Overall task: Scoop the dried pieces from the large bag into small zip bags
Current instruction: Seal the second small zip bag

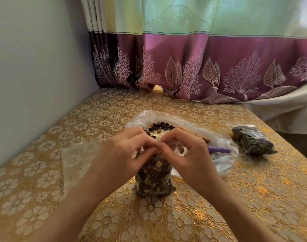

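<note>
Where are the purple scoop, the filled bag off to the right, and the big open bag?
purple scoop (219,150), head view, beaded handle.
filled bag (253,141), head view, middle.
big open bag (142,117), head view, far rim.

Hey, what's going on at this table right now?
A person is packing dried pieces into small zip bags. Both hands, left and right, pinch the top of a filled small zip bag standing upright on the table, apparently sealing it. Behind it the large bag lies open, a purple scoop resting inside. Another filled small bag lies to the right.
</note>
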{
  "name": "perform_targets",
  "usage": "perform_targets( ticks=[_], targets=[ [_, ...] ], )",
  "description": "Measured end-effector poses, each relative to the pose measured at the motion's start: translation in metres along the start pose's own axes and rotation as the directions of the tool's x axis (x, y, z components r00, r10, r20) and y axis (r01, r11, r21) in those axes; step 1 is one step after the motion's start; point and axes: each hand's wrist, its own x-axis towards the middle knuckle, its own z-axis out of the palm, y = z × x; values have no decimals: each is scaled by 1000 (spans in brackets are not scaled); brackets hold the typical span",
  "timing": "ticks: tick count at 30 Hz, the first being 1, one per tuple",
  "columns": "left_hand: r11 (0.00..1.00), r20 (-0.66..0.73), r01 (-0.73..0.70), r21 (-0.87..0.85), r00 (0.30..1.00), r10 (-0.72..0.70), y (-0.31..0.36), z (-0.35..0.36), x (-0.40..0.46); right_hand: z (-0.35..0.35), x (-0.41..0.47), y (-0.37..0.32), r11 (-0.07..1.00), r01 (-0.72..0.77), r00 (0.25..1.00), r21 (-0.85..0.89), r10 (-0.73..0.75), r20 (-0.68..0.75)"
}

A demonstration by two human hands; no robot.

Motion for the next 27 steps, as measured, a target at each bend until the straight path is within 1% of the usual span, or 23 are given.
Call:
perform_targets(
  ticks=[1,3,7,10,13,15,18,22,25,27],
  targets=[
    [1000,-13,0,-25,1000,0,-1,-1,0,-1,0,0,1000,-6,1000,-7,6,9],
    [992,-43,17,-126,999,-23,-3,-2,0,-4,0,0,1000,-22,1000,-11,22,19],
    [962,-76,75,-262,992,-98,-6,-5,0,-11,0,4,994,-88,996,61,86,23],
    [943,-51,114,-312,989,-137,-8,-8,-1,-17,0,7,977,-152,988,150,150,25],
    [933,4,171,-317,984,-179,-14,-12,-3,-21,-1,8,964,-195,980,183,201,-14],
    [916,-13,206,-345,974,-224,-18,-14,-5,-22,-3,8,957,-219,972,192,230,-37],
    [834,-87,277,-478,929,-359,-24,-16,-8,-22,-5,9,946,-244,965,213,259,-42],
    [705,-82,325,-630,875,-477,-28,-9,-7,-19,-6,10,928,-260,959,268,280,-40],
    [603,-6,348,-718,863,-506,-31,-2,-9,-16,-8,12,903,-273,952,331,303,-41],
    [506,108,385,-771,863,-493,-33,1,-10,-15,-9,14,888,-276,948,367,314,-47]
  ],
)
